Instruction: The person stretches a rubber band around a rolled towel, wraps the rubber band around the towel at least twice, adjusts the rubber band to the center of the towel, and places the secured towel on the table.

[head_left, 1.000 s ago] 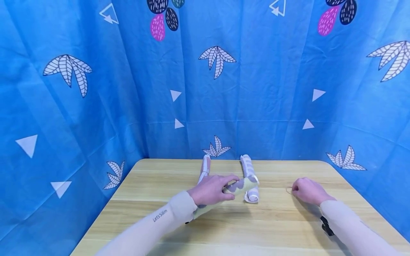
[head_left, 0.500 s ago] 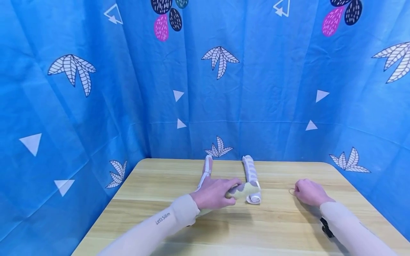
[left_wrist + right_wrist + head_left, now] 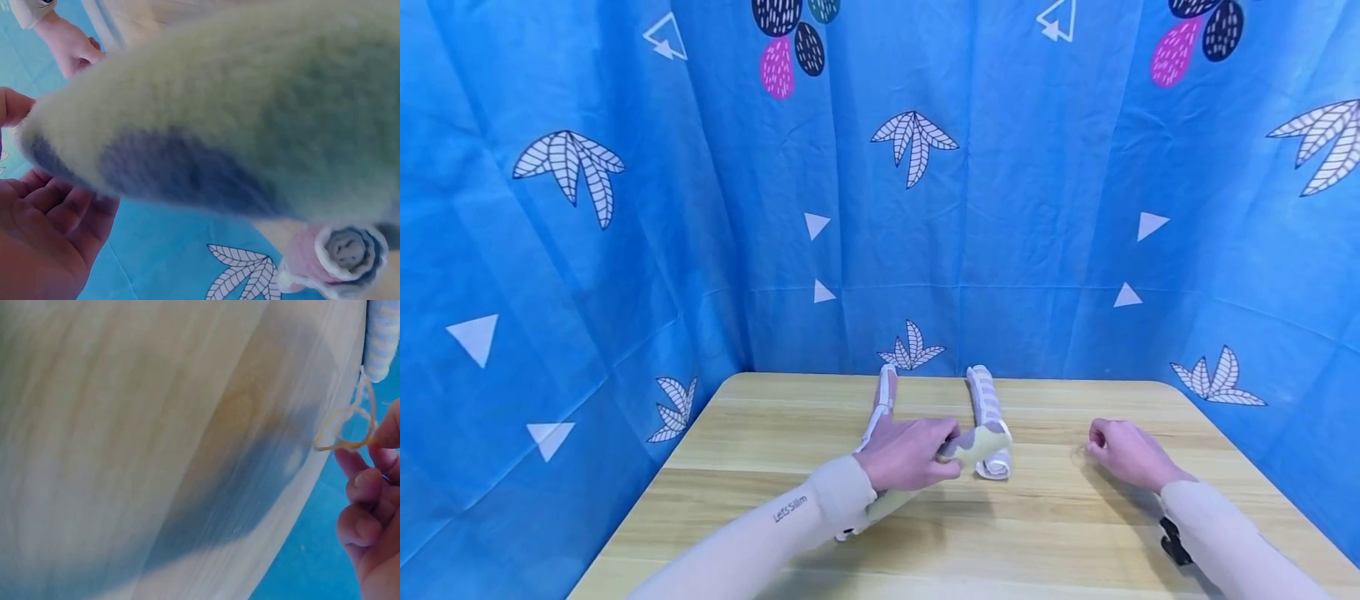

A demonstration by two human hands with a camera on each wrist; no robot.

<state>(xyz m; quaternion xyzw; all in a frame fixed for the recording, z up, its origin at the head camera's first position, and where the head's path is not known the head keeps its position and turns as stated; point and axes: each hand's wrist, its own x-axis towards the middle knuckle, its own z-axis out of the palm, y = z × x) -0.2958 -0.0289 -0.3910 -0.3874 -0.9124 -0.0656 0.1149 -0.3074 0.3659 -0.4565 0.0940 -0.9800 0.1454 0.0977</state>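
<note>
From where I stand, the left hand (image 3: 910, 454) is curled round a yellow-and-grey towel roll (image 3: 976, 446), slanting near-left to far-right above the desk (image 3: 760, 475), presumably so it cannot unwind. At right, the right hand (image 3: 1126, 452) pinches a thin elastic band (image 3: 350, 445) by its edge, probably to let the loops hang free. Well back, a pink towel roll (image 3: 887, 390) and a striped towel roll (image 3: 987, 400) lie apart, likely to leave working room in front. Obscured: the pink roll's near end, behind the left hand, and part of the held roll, under the sleeve (image 3: 838, 492). Contact between held and striped rolls cannot be determined; the band is barely discernible from above
</note>
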